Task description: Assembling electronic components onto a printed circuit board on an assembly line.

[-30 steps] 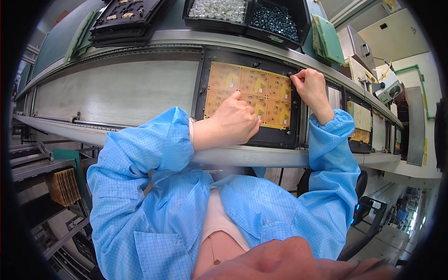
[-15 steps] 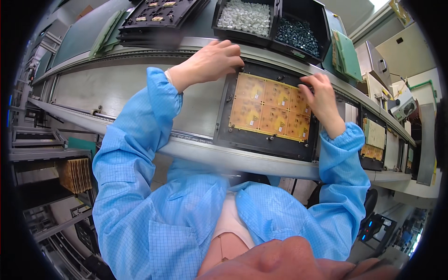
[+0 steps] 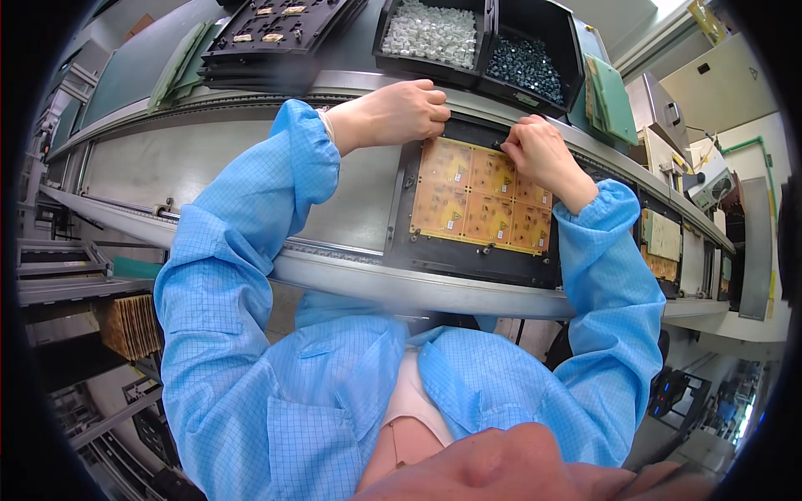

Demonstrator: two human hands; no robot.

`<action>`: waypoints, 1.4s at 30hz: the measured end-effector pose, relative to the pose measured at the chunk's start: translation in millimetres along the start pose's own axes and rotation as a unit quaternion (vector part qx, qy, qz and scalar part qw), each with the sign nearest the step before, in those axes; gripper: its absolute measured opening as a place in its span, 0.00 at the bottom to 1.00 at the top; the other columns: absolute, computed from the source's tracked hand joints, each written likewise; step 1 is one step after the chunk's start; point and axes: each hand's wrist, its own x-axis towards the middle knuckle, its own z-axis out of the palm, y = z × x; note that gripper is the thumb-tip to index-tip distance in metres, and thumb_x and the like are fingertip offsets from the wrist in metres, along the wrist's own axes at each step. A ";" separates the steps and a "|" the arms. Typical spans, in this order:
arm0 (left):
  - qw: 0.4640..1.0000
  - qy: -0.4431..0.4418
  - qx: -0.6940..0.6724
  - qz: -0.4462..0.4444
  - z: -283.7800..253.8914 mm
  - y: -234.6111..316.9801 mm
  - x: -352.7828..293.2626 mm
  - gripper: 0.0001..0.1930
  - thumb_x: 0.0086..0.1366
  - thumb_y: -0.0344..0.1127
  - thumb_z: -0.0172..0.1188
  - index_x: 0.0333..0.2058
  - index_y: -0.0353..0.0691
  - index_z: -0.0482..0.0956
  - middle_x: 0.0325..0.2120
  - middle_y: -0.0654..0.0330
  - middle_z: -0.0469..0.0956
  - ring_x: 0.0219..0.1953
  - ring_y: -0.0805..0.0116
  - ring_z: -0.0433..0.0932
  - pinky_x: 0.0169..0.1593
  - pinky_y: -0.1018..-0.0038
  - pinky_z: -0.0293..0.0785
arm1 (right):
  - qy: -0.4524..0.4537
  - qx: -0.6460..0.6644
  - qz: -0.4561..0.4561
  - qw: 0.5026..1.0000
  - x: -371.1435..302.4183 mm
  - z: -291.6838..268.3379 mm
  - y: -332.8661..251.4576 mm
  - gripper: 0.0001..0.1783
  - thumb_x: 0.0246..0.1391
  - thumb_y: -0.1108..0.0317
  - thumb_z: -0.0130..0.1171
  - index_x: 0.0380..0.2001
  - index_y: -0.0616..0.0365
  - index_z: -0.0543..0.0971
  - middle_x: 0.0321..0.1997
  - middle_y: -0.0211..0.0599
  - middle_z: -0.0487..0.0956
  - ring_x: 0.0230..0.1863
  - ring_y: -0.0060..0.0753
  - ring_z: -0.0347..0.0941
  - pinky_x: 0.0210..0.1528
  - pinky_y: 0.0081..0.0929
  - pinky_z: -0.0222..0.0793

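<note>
A yellow-orange circuit board panel (image 3: 466, 205), split into several squares with small white labels, lies in a black carrier frame (image 3: 403, 219) on the conveyor. Small dark clamp knobs (image 3: 488, 250) sit around the panel's edge. My left hand (image 3: 399, 114) is closed at the carrier's far left corner; its curled fingers hide whatever is in them. At the middle of the far edge, my right hand (image 3: 541, 157) pinches down at a small dark clamp knob, mostly covered by the fingertips. The right hand also hides the panel's far right part.
Behind the conveyor rail (image 3: 351, 81) stand a black bin of white pieces (image 3: 430, 33) and a black bin of dark bluish pieces (image 3: 530, 71). Black carriers (image 3: 266, 37) are stacked at far left. Green boards (image 3: 614, 100) lean at right. Another loaded carrier (image 3: 660, 246) sits farther right.
My right hand has moved left from the panel's far right corner to the middle of the far edge, its fingers closing. My left hand has shifted slightly right, staying at the corner.
</note>
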 end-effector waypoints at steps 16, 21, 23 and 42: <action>0.990 0.057 -0.110 0.064 -2.7 36.9 -4.0 0.16 0.65 0.51 0.57 0.24 0.49 0.72 0.25 0.68 0.70 0.34 0.69 0.71 0.39 0.72 0.67 | 0.121 0.112 0.140 0.976 -61.4 -7.1 34.0 0.13 0.57 0.64 0.64 0.36 0.64 0.83 0.32 0.45 0.80 0.31 0.39 0.77 0.36 0.31 0.72; 0.992 0.097 -0.063 0.047 6.8 45.1 -5.0 0.16 0.63 0.45 0.59 0.19 0.48 0.71 0.22 0.68 0.69 0.30 0.69 0.72 0.34 0.73 0.67 | 0.221 -0.036 0.223 0.949 -110.3 19.5 64.2 0.17 0.61 0.59 0.60 0.33 0.65 0.83 0.32 0.51 0.81 0.32 0.49 0.79 0.34 0.37 0.72; 0.990 0.116 -0.080 0.028 9.4 48.2 -2.1 0.17 0.63 0.44 0.59 0.18 0.47 0.70 0.20 0.67 0.69 0.27 0.68 0.73 0.32 0.72 0.68 | 0.090 0.051 0.312 0.945 -118.1 22.0 59.3 0.23 0.64 0.53 0.56 0.25 0.63 0.82 0.27 0.57 0.80 0.31 0.63 0.77 0.36 0.51 0.71; 0.920 -0.100 -0.066 -0.374 -4.7 -73.7 71.4 0.08 0.59 0.29 0.55 0.30 0.35 0.83 0.37 0.49 0.83 0.44 0.51 0.82 0.47 0.60 0.80 | 0.003 0.126 0.171 0.977 -63.9 9.2 -28.1 0.18 0.58 0.57 0.61 0.28 0.63 0.83 0.29 0.54 0.81 0.34 0.59 0.79 0.38 0.47 0.74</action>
